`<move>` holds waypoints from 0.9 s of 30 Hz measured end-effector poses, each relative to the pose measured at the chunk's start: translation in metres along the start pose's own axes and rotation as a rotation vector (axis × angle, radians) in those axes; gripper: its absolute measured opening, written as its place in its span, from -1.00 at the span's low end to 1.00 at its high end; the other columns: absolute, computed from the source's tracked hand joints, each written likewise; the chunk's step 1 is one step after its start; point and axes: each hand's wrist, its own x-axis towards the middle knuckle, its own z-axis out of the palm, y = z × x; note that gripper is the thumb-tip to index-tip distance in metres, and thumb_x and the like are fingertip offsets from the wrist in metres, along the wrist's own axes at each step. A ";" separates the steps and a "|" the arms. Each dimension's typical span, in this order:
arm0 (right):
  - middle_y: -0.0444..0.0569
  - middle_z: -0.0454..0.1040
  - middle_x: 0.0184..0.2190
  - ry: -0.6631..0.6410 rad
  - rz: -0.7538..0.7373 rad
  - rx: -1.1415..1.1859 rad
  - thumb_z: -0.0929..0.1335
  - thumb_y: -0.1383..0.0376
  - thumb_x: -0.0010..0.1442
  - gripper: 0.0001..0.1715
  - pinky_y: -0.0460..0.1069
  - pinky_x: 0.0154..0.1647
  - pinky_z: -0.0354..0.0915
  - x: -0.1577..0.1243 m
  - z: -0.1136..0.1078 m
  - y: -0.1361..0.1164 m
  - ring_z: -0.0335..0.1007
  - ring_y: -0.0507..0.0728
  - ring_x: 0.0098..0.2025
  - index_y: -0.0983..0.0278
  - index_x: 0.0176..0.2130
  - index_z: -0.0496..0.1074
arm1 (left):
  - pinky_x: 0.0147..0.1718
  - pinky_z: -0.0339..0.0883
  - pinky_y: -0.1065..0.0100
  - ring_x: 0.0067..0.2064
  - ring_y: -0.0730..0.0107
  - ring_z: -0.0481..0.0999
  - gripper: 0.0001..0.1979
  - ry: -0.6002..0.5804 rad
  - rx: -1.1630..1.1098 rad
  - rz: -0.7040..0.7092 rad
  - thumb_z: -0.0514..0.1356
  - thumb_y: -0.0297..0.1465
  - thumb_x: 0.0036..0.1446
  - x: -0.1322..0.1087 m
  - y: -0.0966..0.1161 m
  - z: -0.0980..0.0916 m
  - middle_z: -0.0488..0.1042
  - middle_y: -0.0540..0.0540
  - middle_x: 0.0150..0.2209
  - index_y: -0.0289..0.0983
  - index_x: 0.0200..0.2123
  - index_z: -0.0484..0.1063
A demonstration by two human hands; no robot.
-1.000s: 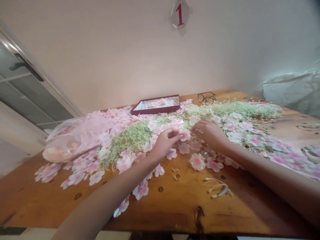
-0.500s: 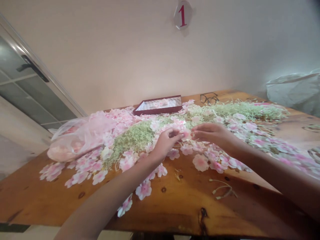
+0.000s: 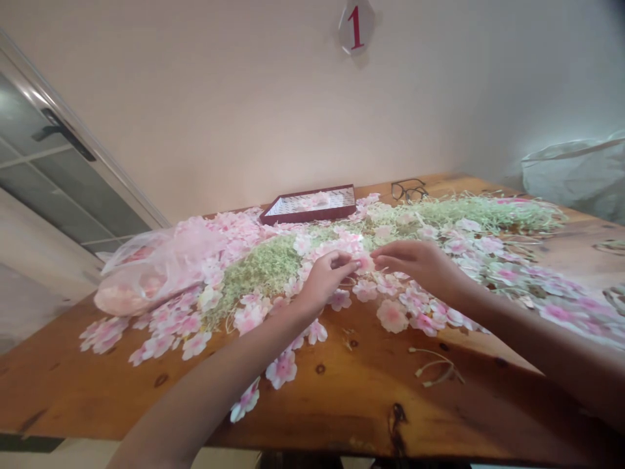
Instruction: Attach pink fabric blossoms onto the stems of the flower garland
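Note:
My left hand [image 3: 325, 281] pinches the edge of a pale pink fabric blossom [image 3: 364, 262] with its thumb and fingers. My right hand [image 3: 417, 262] reaches in from the other side, its fingertips at that blossom's edge. Under both hands, many loose pink-and-white artificial flowers [image 3: 392, 316] lie scattered across a wooden table [image 3: 342, 404]. A band of pale green shredded filler [image 3: 261, 273] runs along the table behind my hands. Thin whitish wire stems [image 3: 437, 368] lie on the bare wood below my right hand.
A pink plastic bag [image 3: 151, 260] of petals lies at the left. Behind the flowers stand a dark red tray [image 3: 307, 205] and black glasses [image 3: 409, 190]. A white sack [image 3: 573, 176] stands at the far right. A glass door [image 3: 63, 150] is at the left.
My right hand has moved off the greenery and flattened out, with its fingertips now at the blossom. My left hand stays on the blossom. The view has shifted slightly.

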 end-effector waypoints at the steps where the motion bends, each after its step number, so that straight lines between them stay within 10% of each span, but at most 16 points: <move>1: -0.07 0.47 -0.42 0.016 -0.048 -0.063 0.29 0.21 -0.01 -0.82 -0.01 -0.33 0.28 0.000 0.000 0.001 0.38 0.08 -0.35 0.24 -0.41 0.43 | -0.43 0.25 0.37 -0.44 0.46 0.38 -0.75 0.002 -0.006 -0.012 0.20 -0.24 -0.17 -0.001 0.001 0.000 0.35 -0.08 -0.39 -0.29 -0.44 0.29; 27: -0.09 0.38 -0.42 0.196 -0.250 -0.333 0.27 0.20 0.04 -0.82 -0.08 -0.44 0.19 -0.008 0.007 0.001 0.26 0.02 -0.44 0.21 -0.42 0.41 | -0.36 0.19 0.42 -0.44 0.54 0.34 -0.79 -0.087 -0.130 -0.040 0.19 -0.29 -0.13 -0.012 0.017 0.010 0.32 -0.04 -0.44 -0.32 -0.49 0.28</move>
